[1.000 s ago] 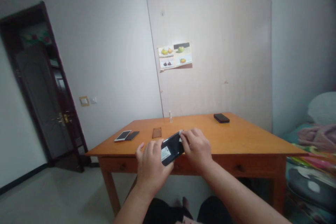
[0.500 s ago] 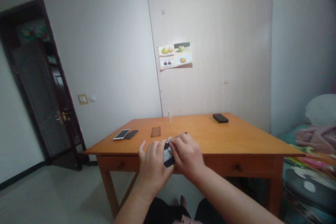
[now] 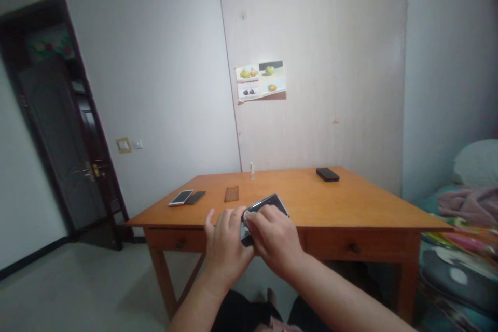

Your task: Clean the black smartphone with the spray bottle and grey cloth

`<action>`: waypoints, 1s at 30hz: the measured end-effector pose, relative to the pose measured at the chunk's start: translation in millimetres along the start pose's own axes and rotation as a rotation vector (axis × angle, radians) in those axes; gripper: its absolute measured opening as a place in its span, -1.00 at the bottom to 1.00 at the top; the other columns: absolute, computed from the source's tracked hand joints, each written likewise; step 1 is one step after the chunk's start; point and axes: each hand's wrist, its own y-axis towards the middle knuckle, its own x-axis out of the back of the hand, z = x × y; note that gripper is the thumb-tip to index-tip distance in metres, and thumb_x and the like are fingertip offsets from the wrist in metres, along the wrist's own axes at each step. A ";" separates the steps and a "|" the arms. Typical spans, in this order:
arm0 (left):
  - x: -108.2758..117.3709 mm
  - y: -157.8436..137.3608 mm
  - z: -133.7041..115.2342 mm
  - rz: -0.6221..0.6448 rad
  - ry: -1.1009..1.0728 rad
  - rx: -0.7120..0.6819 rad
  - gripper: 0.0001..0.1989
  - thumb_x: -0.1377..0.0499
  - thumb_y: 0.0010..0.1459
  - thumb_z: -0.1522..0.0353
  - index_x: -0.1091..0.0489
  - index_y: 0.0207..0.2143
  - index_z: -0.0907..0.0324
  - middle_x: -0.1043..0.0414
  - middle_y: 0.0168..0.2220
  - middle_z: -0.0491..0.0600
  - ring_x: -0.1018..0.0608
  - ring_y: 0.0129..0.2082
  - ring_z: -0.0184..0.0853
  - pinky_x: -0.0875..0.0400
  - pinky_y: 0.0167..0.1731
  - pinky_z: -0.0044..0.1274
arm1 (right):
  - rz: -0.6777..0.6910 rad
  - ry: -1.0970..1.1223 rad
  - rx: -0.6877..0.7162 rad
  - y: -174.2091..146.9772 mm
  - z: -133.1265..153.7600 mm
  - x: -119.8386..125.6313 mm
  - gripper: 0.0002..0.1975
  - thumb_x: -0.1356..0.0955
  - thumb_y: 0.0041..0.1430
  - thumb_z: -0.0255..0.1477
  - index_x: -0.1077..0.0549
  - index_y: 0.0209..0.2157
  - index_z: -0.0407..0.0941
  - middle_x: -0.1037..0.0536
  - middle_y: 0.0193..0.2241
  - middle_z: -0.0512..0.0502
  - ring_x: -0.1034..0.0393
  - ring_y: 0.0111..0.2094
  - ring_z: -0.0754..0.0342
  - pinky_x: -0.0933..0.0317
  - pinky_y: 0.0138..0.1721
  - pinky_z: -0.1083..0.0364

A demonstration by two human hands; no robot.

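Observation:
My left hand (image 3: 229, 238) is closed around the left end of a dark smartphone (image 3: 275, 201), its thumb along the near side. The phone is held in the air before the table's front edge, tilted, with its far right corner showing. My right hand (image 3: 274, 231) lies over the phone with its fingers pinched together. A small crumpled white tissue (image 3: 246, 215) shows at those fingertips, pressed on the phone's surface. Most of the tissue and the middle of the phone are hidden by the fingers.
On the wooden table (image 3: 295, 192) lie a white phone (image 3: 181, 197), a dark phone (image 3: 195, 197), a brown translucent phone case (image 3: 231, 194) and a black wallet-like case (image 3: 327, 174). A small clear bottle (image 3: 252, 171) stands at the back. A bed with a pink blanket (image 3: 469, 205) is at right.
My right hand has slid a little down and left along the phone with the tissue. More of the phone's far right end shows now. My left hand keeps its hold.

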 end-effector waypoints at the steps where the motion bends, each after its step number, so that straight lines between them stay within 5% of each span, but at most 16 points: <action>1: 0.1 -0.1 -0.3 0.003 0.001 0.003 -0.57 -0.21 0.08 0.27 -0.29 0.03 0.08 -0.48 -0.08 0.03 -0.49 -0.04 -0.14 0.13 0.26 -0.10 | -0.003 -0.007 -0.016 2.0 -0.6 -0.4 -0.78 -0.22 0.36 -0.37 -0.50 -0.22 -0.08 -0.42 -0.37 -0.10 -0.26 -0.31 0.01 -0.08 -0.29 0.05; 5: 0.2 0.6 2.8 0.028 0.003 0.018 -0.45 -0.29 -0.04 0.28 -0.27 0.04 0.08 -0.46 -0.06 0.02 -0.47 -0.02 -0.13 0.14 0.27 -0.10 | -0.031 -0.027 -0.131 8.3 -15.5 1.7 -0.79 -0.25 0.36 -0.34 -0.50 -0.22 -0.07 -0.42 -0.35 -0.11 -0.28 -0.28 0.01 -0.08 -0.28 0.06; 12: -0.1 2.9 9.5 0.017 0.014 0.067 -0.49 -0.25 0.01 0.27 -0.27 0.04 0.09 -0.46 -0.07 0.03 -0.47 -0.02 -0.12 0.10 0.26 -0.08 | 0.067 0.046 -0.010 -14.0 -3.1 7.4 -0.81 -0.24 0.35 -0.40 -0.49 -0.26 -0.07 -0.40 -0.38 -0.08 -0.25 -0.33 0.03 -0.05 -0.31 0.07; 30: -5.9 0.2 0.8 0.042 -0.026 0.010 -0.47 -0.29 -0.05 0.31 -0.28 0.02 0.05 -0.47 -0.10 -0.01 -0.49 -0.05 -0.12 0.19 0.28 -0.07 | -0.026 -0.054 -0.116 -2.5 -24.1 5.4 -0.80 -0.23 0.37 -0.37 -0.48 -0.25 -0.08 -0.40 -0.36 -0.10 -0.26 -0.29 0.00 -0.08 -0.28 0.06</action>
